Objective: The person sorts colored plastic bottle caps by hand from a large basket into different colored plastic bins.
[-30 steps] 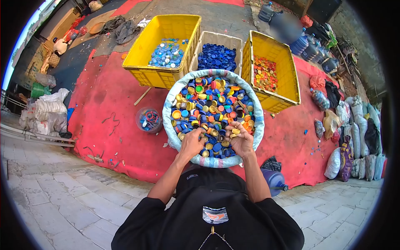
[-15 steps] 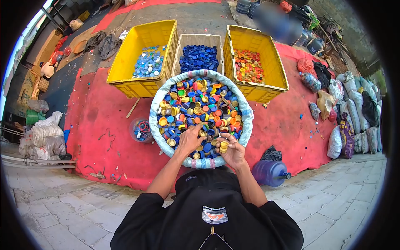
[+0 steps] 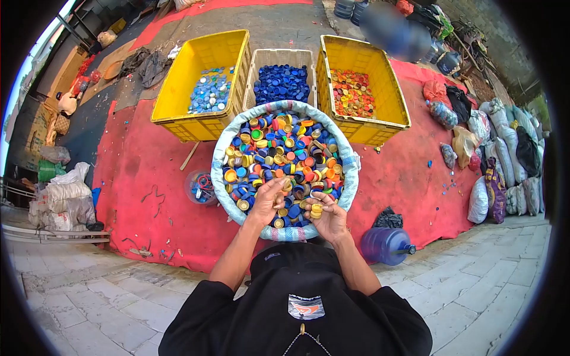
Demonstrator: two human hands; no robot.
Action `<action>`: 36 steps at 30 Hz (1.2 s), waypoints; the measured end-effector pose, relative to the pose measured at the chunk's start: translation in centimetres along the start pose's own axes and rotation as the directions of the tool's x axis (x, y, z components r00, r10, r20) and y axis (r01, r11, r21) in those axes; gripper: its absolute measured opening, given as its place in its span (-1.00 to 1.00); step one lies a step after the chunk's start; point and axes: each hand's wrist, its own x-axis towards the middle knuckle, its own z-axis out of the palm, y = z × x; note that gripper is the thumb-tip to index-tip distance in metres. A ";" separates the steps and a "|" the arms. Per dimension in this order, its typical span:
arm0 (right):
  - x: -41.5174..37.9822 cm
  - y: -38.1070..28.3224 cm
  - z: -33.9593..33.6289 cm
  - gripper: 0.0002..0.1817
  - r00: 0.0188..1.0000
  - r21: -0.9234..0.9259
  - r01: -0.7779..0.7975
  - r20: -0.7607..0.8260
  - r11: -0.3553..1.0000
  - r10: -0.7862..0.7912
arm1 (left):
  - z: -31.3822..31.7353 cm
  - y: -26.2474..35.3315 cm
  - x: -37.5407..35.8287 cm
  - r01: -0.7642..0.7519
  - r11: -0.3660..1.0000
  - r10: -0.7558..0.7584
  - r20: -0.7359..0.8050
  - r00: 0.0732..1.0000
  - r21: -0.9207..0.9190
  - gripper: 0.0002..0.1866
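Note:
A round basket lined with pale cloth [image 3: 220, 172] stands right in front of me, heaped with mixed bottle caps [image 3: 279, 142] in blue, yellow, orange, red and green. Over its near part, my left hand [image 3: 267, 203] is closed in a pinch, with a yellowish bottle cap [image 3: 287, 185] at its fingertips. Beside it, my right hand [image 3: 331, 219] is curled around a few yellow bottle caps [image 3: 316, 210], palm partly turned up. Both hands are just above the heap, close together.
Beyond the basket stand a yellow crate [image 3: 172, 98] with light blue caps, a whitish crate [image 3: 283, 57] with dark blue caps, and another yellow crate [image 3: 389, 101] with red and orange caps. A large water jug [image 3: 386, 245] lies at right; a small tub [image 3: 202, 187] sits left.
My left hand has lifted slightly off the heap, its fingers now pinched on a yellowish cap. My right hand keeps its yellow caps and has shifted slightly left.

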 end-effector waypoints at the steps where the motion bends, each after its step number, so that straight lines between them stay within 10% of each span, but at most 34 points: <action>1: 0.1 0.1 0.2 -0.50 1.000 0.013 0.006 0.000 1.000 -0.006 | 0.3 0.8 -0.5 0.112 0.937 -0.086 0.093 0.992 -0.332 -0.58; 36: -2.1 -8.7 -1.4 -0.34 0.803 -0.042 0.450 -0.417 0.892 -0.425 | 12.9 -3.6 9.3 0.367 0.875 -0.358 0.087 0.930 -0.315 -0.66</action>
